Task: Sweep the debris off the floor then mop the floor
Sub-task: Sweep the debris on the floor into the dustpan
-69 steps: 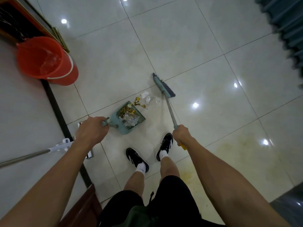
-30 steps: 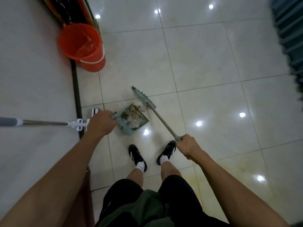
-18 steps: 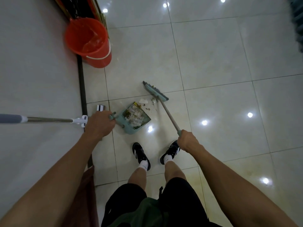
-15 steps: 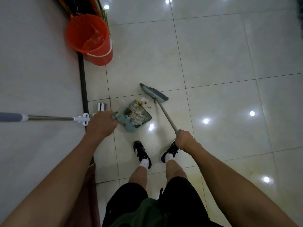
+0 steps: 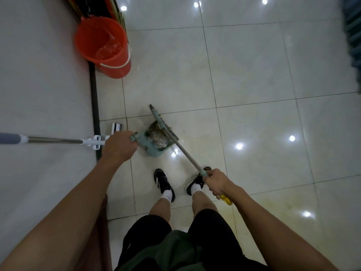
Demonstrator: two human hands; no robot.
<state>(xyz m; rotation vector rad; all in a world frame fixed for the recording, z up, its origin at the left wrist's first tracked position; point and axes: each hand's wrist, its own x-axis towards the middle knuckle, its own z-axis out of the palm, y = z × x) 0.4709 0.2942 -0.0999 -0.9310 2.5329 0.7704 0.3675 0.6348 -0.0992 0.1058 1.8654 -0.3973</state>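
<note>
Tiled floor (image 5: 254, 75), left hand (image 5: 119, 146) gripping dustpan (image 5: 154, 142), right hand (image 5: 216, 181) gripping broom (image 5: 172, 134)

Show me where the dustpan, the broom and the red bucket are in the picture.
dustpan (image 5: 150, 148): head view, on its teal back wall.
broom (image 5: 186, 151): head view, on the middle of its handle.
bucket (image 5: 117, 70): head view, on its red outer wall.

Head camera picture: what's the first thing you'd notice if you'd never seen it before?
The orange bucket jumps out first, standing on the floor at the upper left by the wall. In the middle, the left hand holds a teal dustpan full of litter while the right hand grips the broom, its head at the pan's mouth. A mop pole lies across the left.
</note>
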